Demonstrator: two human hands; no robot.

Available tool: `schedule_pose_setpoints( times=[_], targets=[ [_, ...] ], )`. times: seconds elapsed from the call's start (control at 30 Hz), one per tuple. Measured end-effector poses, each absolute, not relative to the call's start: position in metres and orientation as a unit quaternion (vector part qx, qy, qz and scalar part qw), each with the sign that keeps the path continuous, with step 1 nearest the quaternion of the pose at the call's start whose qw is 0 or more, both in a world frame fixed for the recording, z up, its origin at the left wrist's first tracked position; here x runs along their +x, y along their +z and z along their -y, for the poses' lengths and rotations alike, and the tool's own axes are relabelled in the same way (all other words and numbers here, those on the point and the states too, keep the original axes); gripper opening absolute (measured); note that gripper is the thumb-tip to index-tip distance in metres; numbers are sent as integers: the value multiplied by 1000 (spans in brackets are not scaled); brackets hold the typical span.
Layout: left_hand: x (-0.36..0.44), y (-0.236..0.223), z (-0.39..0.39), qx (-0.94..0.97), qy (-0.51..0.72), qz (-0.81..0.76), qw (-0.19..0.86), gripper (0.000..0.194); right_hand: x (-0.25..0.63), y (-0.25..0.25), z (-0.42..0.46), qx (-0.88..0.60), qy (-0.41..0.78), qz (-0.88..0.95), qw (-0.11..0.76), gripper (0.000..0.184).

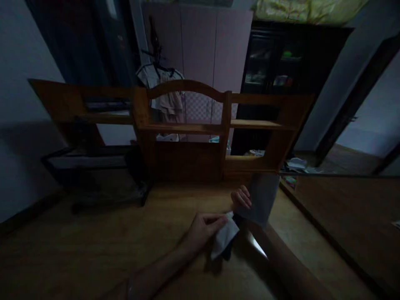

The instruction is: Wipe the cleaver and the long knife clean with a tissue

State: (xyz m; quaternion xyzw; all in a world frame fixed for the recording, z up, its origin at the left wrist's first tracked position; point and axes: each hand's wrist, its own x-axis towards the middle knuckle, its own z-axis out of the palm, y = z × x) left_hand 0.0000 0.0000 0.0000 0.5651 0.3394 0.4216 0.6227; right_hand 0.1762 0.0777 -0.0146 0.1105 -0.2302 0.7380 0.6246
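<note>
Low in the middle, my left hand pinches a limp white piece of cloth or tissue between thumb and fingers. It hangs down in a point. A dark thing shows just under it, too dim to make out. My right hand is a little higher and to the right, its fingers curled at the left edge of a flat grey sheet. The dim light hides whether that sheet is paper, plastic or cloth. Both hands are above the light wooden surface.
A wooden shelf unit runs across the back of the surface. To the left is a dark-framed stand or case. A raised brown panel or bed edge lies right. Beyond are pale wardrobe doors, hanging clothes and a dark cabinet.
</note>
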Motion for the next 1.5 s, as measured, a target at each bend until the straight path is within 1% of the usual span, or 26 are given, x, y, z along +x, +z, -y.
schedule_pose_setpoints(
  times=[0.07, 0.17, 0.23, 0.3, 0.37, 0.53, 0.6, 0.67, 0.77, 0.87, 1.07, 1.2, 1.33, 1.5],
  targets=[
    [-1, -1, 0, 548, 420, -284, 665, 45, 177, -24, -86, 118, 731, 288, 608, 54],
    [-2, 0, 4, 558, 396, -223, 695, 46, 178, -34, -94, 113, 714, 346, 598, 58],
    [-3, 5, 10, 597, 372, -207, 680, 46, 179, -36, -95, 98, 702, 353, 610, 58],
    [-6, 13, 17, 673, 348, -208, 619, 45, 180, -34, -93, 72, 707, 342, 615, 56],
    [-9, 21, 22, 760, 321, -194, 532, 45, 181, -31, -90, 57, 718, 325, 613, 53],
    [-14, 34, 27, 910, 233, -137, 316, 55, 179, -29, -90, 140, 723, 268, 621, 46],
    [-13, 34, 27, 929, 222, -137, 262, 57, 177, -30, -91, 175, 730, 233, 618, 43],
    [-11, 32, 26, 932, 230, -155, 234, 58, 175, -32, -91, 207, 735, 200, 614, 39],
    [-8, 27, 26, 914, 255, -200, 243, 58, 171, -35, -90, 233, 749, 172, 596, 36],
    [-5, 23, 26, 888, 267, -234, 293, 59, 168, -39, -92, 250, 753, 174, 583, 37],
    [-4, 16, 25, 831, 285, -283, 384, 63, 168, -45, -97, 222, 748, 226, 582, 41],
    [-3, 13, 24, 816, 295, -296, 398, 67, 170, -41, -96, 193, 745, 272, 578, 42],
    [-2, 14, 24, 809, 300, -303, 403, 68, 171, -37, -93, 179, 755, 270, 570, 44],
    [-2, 13, 24, 804, 307, -308, 406, 69, 176, -28, -88, 106, 749, 287, 588, 45]
  ],
)
